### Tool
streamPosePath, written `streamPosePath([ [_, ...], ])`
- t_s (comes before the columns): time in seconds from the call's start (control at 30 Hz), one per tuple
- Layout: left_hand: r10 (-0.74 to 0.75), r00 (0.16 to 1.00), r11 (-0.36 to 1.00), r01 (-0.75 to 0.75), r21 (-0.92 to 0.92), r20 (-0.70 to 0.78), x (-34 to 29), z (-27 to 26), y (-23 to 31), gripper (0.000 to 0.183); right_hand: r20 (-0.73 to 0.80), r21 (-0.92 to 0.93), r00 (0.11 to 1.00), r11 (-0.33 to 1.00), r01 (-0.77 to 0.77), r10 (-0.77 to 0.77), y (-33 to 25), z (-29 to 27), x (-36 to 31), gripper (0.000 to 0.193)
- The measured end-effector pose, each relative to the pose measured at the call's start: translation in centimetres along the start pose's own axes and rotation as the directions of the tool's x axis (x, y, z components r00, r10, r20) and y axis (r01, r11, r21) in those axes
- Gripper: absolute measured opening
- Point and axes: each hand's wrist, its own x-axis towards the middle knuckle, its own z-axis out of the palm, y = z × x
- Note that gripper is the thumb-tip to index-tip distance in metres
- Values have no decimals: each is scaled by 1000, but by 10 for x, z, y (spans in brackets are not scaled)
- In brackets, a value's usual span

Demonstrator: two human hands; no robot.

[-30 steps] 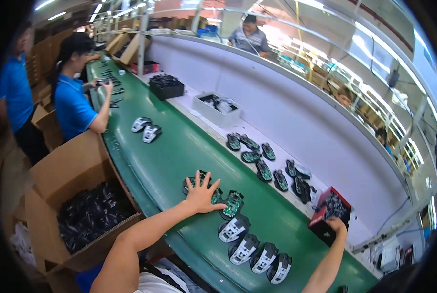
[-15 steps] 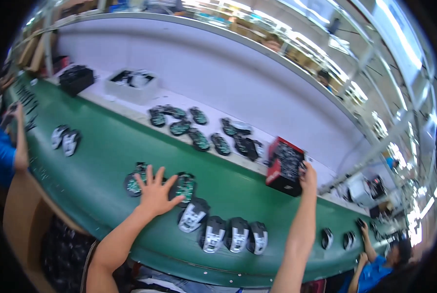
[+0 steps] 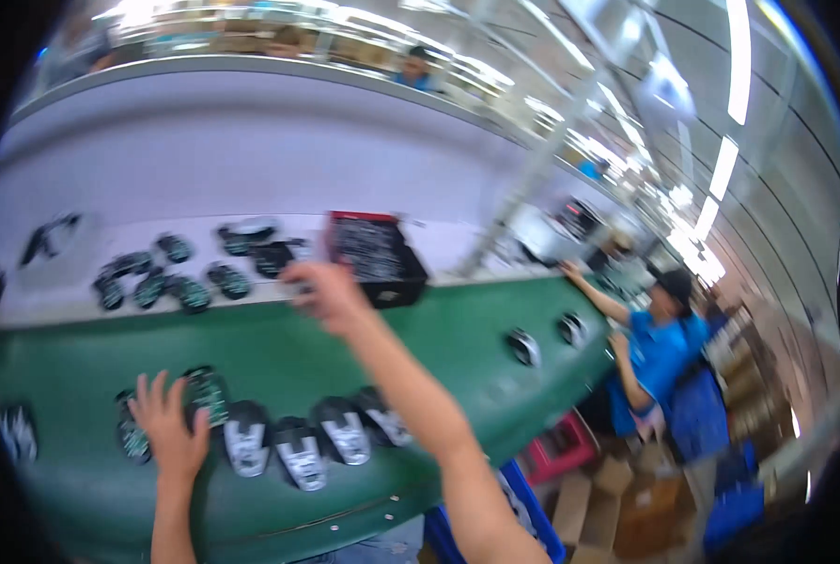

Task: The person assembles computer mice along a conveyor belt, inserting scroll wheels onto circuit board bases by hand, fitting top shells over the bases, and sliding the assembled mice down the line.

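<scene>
My left hand (image 3: pixel 168 423) is open, fingers spread, just above the green bench. It lies between two computer mouse bases with green circuit boards, one mouse base (image 3: pixel 132 428) at its left and another mouse base (image 3: pixel 206 395) at its right; contact is unclear. To the right, several black-and-silver mice, such as this mouse (image 3: pixel 300 454), form a curved row. My right hand (image 3: pixel 324 291) is raised at the left front of a red-and-black box (image 3: pixel 375 258) full of small dark parts. Motion smears its curled fingers, so whether they hold anything cannot be made out.
Several more mouse bases (image 3: pixel 193 293) lie on the white ledge behind the green bench (image 3: pixel 279 352). Two mice (image 3: pixel 523 347) sit farther right, near a co-worker in blue (image 3: pixel 662 343). A cardboard carton (image 3: pixel 594 503) and a blue crate (image 3: pixel 533 498) stand below the bench edge.
My view has turned right. My right hand has moved from the box's right side to its left front. My left hand stays spread by the mouse bases.
</scene>
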Motion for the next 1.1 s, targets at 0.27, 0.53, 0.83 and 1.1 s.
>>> streamPosePath([
  [0.27, -173, 799, -645, 350, -680, 576, -6, 7, 62, 51, 555, -332, 642, 567, 754, -529, 78, 115, -111, 22],
  [0.53, 38, 836, -743, 390, -544, 548, -10, 8, 45, 48, 641, -558, 421, -12, 830, -642, 94, 127, -130, 34],
  [0.83, -40, 701, -699, 490, -521, 712, -30, 30, 56, 39, 749, -583, 575, 84, 808, -329, 67, 87, -148, 43],
  [1.1, 130, 564, -537, 731, -421, 815, -23, 6, 54, 43, 619, -457, 702, 565, 687, -352, 56, 74, -151, 43],
])
